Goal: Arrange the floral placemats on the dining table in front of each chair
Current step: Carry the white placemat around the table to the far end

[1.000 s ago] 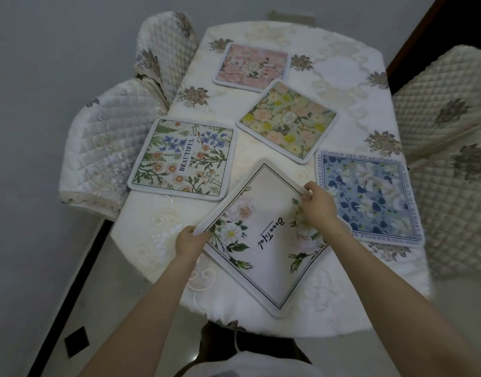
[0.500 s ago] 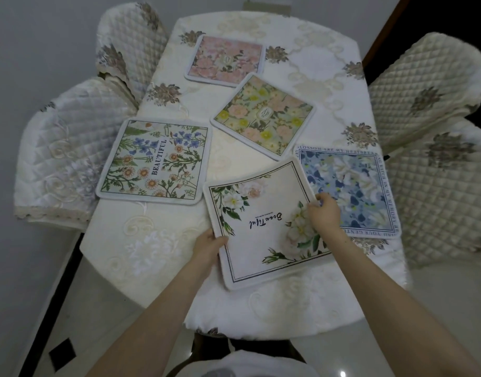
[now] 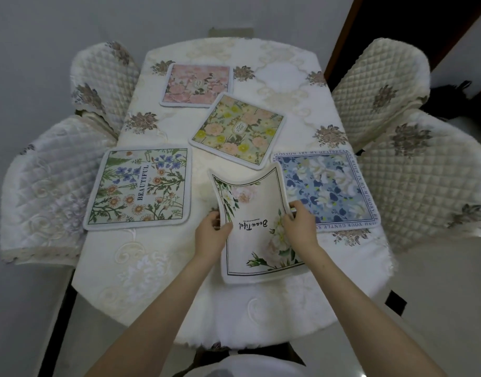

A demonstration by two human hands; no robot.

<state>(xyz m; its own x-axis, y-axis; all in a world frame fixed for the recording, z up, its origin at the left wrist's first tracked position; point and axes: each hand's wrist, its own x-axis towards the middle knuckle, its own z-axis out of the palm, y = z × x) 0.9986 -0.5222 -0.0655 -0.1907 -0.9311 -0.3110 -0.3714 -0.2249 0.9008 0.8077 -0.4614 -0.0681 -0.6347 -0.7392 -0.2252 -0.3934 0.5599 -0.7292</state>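
Hands, my left hand [image 3: 210, 235] and right hand [image 3: 299, 227], pinch the white rose placemat [image 3: 257, 235]; its buckled far edge could snag the yellow placemat [image 3: 238, 130].

Looks like a home dining room: table [image 3: 157, 268] under an embroidered cream cloth, quilted chair covers [image 3: 380, 85] all round, floral placemats [image 3: 141, 186] laid out.

Grey wall [image 3: 43, 36], dark doorway [image 3: 397, 28]
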